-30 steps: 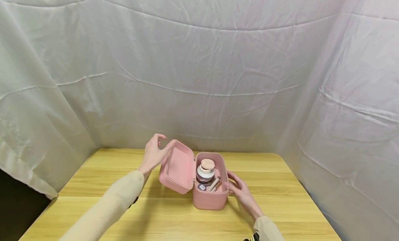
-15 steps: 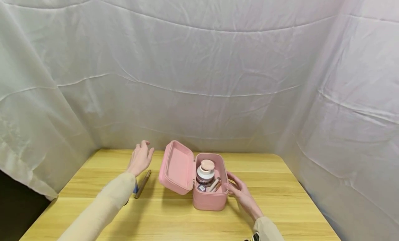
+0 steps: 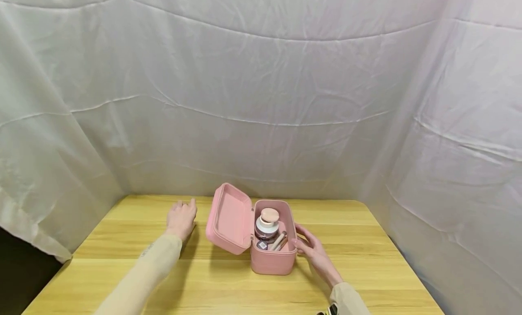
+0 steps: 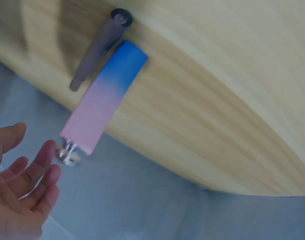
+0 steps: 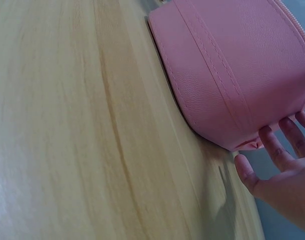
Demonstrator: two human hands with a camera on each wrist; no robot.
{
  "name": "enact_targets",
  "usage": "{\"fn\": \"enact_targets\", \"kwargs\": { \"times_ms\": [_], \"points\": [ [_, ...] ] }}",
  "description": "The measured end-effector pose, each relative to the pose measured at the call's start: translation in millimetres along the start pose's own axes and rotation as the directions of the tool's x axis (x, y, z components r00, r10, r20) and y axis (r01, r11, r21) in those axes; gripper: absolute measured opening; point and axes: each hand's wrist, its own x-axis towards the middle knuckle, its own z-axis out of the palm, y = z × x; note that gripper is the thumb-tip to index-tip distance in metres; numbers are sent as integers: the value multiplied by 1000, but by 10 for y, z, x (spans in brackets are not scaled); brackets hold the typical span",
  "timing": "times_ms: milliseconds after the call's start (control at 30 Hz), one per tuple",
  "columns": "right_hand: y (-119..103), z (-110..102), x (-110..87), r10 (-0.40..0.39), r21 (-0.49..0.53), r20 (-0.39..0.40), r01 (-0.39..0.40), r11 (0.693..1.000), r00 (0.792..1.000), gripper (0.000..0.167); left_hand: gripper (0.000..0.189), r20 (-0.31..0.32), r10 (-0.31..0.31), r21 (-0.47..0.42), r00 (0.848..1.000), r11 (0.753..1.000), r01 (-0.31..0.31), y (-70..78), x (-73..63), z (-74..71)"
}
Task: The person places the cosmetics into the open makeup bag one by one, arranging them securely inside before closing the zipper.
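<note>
A pink cosmetic case [image 3: 272, 264] stands on the table, its lid [image 3: 235, 217] swung open to the left. Within it are a white-lidded jar [image 3: 267, 229], a round pale-pink piece [image 3: 270, 214] on top, and several slim tubes [image 3: 279, 241]. My right hand [image 3: 316, 254] rests its fingertips against the case's right side. Left of the lid, my left hand [image 3: 181, 218] reaches low over the table. In the left wrist view its loosely bent fingers are close to the silver knob of a tapered pink-to-blue container [image 4: 105, 97]. Beside that lies a brown pen-like stick [image 4: 100, 50].
Wooden table [image 3: 346, 278] underneath, with pale fabric [image 3: 261, 147] hanging behind it and along both sides. A dark area [image 3: 24, 265] shows past the table's left edge.
My left hand has left the case lid, moved left and come down beside the pink-to-blue container and the brown stick. My right hand stays at the case.
</note>
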Motion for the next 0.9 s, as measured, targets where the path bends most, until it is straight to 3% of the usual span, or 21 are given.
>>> {"fn": "enact_targets", "kwargs": {
  "times_ms": [200, 400, 900],
  "points": [
    [14, 10, 22, -3, -24, 9, 3, 1000, 1000, 61, 28, 110, -38, 47, 993, 998, 33, 5, 11, 148],
    [26, 15, 25, -3, 1, 26, 3, 1000, 1000, 61, 45, 215, -71, 73, 974, 996, 56, 21, 37, 292],
    [12, -9, 14, -3, 43, 24, 2, 999, 1000, 63, 41, 277, -126, 27, 953, 992, 124, 137, 94, 362]
  ]
}}
